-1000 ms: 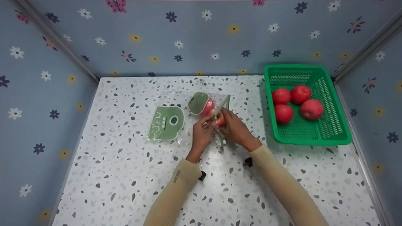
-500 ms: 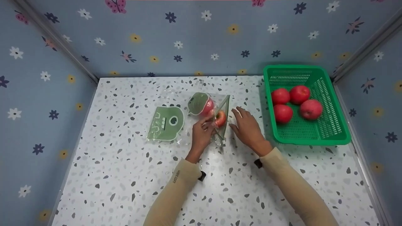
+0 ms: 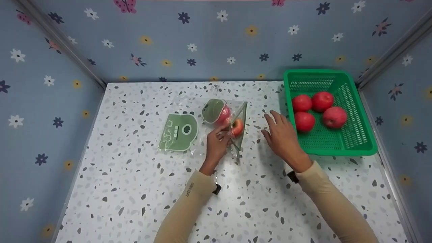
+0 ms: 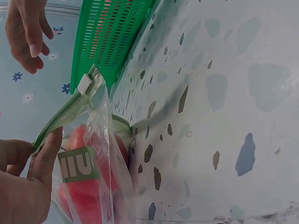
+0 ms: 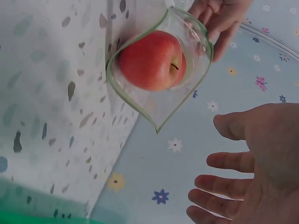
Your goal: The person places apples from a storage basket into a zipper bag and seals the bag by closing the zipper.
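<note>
My left hand [image 3: 217, 145] pinches the rim of a clear zip bag [image 3: 213, 111] with green prints. In the left wrist view, finger and thumb hold the green-edged rim, below a white slider [image 4: 85, 84]. The bag's mouth gapes toward the right. Just inside it sits a red apple [image 5: 152, 60], stem toward the opening. Deeper in the bag, partly behind a print, lies another red apple [image 3: 224, 116]. My right hand [image 3: 282, 140] holds nothing; its fingers are spread and relaxed, between the bag and a green basket [image 3: 332, 152].
Several red apples [image 3: 334, 117] lie in the basket at the right. Left of the bag's apples, a green monster-face print [image 3: 180, 132] on clear plastic lies flat; I cannot tell whether it belongs to the same bag. Flowered walls [image 3: 216, 40] border the speckled table [image 3: 135, 202].
My right hand has let go of the apple at the bag's mouth and moved right, toward the basket. The left hand stays in place on the rim.
</note>
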The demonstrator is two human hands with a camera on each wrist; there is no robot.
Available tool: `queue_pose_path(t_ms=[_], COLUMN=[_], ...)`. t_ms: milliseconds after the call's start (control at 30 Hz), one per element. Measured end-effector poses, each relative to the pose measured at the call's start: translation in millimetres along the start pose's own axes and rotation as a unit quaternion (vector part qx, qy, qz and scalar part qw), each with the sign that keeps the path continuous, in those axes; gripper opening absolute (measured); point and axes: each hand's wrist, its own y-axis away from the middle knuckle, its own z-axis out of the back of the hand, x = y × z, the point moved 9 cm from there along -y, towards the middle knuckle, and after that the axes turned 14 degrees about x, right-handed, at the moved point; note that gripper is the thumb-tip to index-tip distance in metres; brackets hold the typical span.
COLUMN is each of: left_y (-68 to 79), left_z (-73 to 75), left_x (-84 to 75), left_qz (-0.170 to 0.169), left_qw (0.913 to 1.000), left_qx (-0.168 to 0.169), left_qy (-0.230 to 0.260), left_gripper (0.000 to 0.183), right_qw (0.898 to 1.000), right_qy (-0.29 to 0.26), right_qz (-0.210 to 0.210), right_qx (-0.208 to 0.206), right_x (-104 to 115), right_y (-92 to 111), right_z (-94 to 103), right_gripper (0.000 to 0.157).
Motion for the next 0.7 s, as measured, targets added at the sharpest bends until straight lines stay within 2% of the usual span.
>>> queue_pose_path(t_ms=[167, 367, 700], left_y=[-0.7, -1.5, -1.4], left_z=[0.0, 0.9, 2.1], left_x=[0.7, 0.8, 1.2], left_qz=[0.006, 0.002, 0.005], left_qw=[1.0, 1.0, 0.9998], left_qx=[-0.001, -0.005, -0.01], left_qy=[0.007, 0.0, -0.015], left_gripper=[0.035, 0.034, 0.034], right_qw=[1.0, 0.999, 0.998], right_qy=[0.027, 0.035, 0.045], right_qz=[-0.014, -0.026, -0.038], right_qx=[0.0, 0.007, -0.012], right_x=[-11, -24, -44], right_y=[4, 8, 18], right_z=[12.2, 21.5, 32.0], right_gripper=[0.053, 0.055, 0.056])
